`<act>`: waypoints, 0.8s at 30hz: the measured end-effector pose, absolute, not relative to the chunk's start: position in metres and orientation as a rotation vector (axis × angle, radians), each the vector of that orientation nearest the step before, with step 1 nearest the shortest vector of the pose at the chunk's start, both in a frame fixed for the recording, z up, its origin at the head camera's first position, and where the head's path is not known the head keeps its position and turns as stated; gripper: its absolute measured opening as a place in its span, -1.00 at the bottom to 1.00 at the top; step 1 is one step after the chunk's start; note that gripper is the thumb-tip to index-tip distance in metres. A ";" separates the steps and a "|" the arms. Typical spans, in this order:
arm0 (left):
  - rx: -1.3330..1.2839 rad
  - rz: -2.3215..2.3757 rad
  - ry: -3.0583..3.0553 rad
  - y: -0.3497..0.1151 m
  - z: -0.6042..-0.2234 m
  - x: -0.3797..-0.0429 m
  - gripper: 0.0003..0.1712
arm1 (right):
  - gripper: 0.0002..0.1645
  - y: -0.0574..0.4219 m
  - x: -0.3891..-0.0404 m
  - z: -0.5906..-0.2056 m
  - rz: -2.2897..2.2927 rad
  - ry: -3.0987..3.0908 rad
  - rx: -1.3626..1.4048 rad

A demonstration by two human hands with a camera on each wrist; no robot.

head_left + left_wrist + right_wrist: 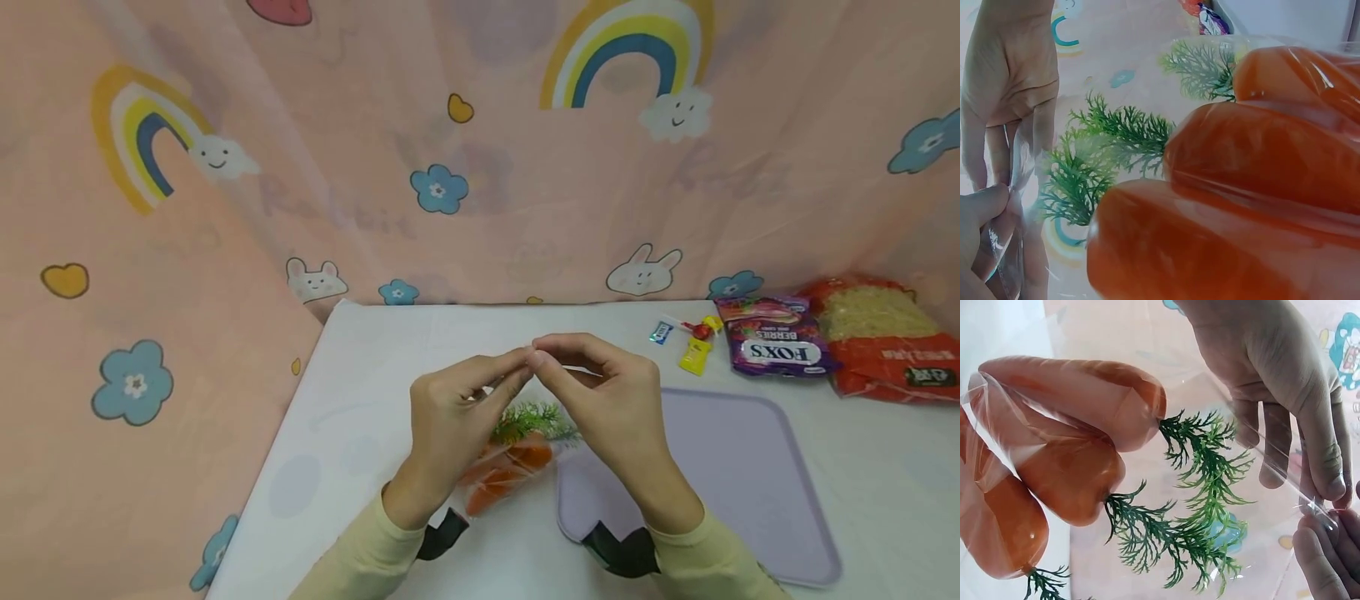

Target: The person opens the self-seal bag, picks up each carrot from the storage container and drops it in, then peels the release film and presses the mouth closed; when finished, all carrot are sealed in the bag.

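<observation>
Three orange carrots (1066, 412) with feathery green tops (1079, 181) lie inside a clear plastic bag (517, 475). My left hand (450, 417) pinches the bag's upper edge between thumb and fingers. From the other side my right hand (611, 404) pinches the same edge, and the fingertips of both hands meet there. Below the hands the bag hangs tilted, its carrots toward the lower left in the head view. The wrist views show the plastic gathered between the fingers; part of the bag is hidden behind my left hand in the head view.
A pale purple tray (738, 467) lies on the white table (337, 450) to the right. Behind it are small wrapped candies (696, 356), a purple Fox's candy bag (776, 337) and a red-and-clear food bag (885, 342). A pink patterned cloth (360, 142) hangs behind the table.
</observation>
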State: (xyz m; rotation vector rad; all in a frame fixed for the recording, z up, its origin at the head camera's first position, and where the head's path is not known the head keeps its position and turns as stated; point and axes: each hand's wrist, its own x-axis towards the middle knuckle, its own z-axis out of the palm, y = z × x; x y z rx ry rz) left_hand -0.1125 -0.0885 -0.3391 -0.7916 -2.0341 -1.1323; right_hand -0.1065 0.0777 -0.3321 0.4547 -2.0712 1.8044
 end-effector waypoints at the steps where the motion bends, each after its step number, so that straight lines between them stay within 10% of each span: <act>1: -0.797 -1.105 -2.032 -0.089 -0.339 -0.112 -0.78 | -0.81 0.078 -0.107 -0.332 1.784 -2.076 0.452; 24: -0.783 -1.084 -2.008 -0.087 -0.340 -0.110 -0.77 | -0.88 0.074 -0.105 -0.333 1.554 -2.050 0.527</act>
